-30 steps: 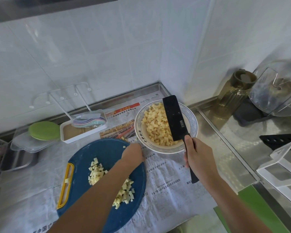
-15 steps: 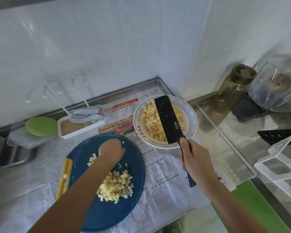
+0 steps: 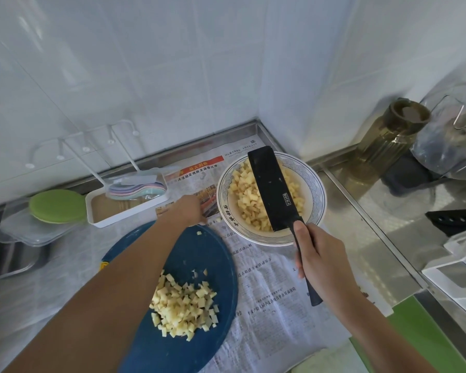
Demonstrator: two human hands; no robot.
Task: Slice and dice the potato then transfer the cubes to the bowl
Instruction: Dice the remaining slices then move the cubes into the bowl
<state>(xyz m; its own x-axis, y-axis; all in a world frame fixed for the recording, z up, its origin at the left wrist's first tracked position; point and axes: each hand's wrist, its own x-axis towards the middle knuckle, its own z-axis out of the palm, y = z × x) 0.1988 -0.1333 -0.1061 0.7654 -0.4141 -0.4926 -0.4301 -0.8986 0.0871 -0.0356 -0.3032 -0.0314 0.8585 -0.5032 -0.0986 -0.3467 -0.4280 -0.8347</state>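
**Transfer stage, dicing apparently complete.** The bowl (image 3: 317, 185) stands on newspaper (image 3: 267, 278) spread over the worktop and holds a deep layer of bowl cubes (image 3: 246, 200). On the near side of the bowl, the right hand (image 3: 320, 259) has its fingers wrapped firmly round the handle of a black knife (image 3: 273, 189). The knife's broad blade extends over the bowl, flat face up, with its tip toward the far rim. Left of the bowl and nearer the viewer lies the blue cutting board (image 3: 199, 246), carrying a loose heap of board cubes (image 3: 184, 305) and a few scattered pieces. The left hand (image 3: 189, 211) reaches to a spot just left of the bowl, close to a stray cube (image 3: 218, 219) lying on the newspaper beside the bowl's rim. Its fingers point away from the camera, so it cannot be told whether they pinch anything.

No uncut potato or slice is visible. Judged progress is as follows:
- **Done:** slicing and dicing are finished, and a large share of the cubes is already in the bowl.
- **Left:** the heap on the board, the scattered pieces and the stray beside the rim have yet to go in
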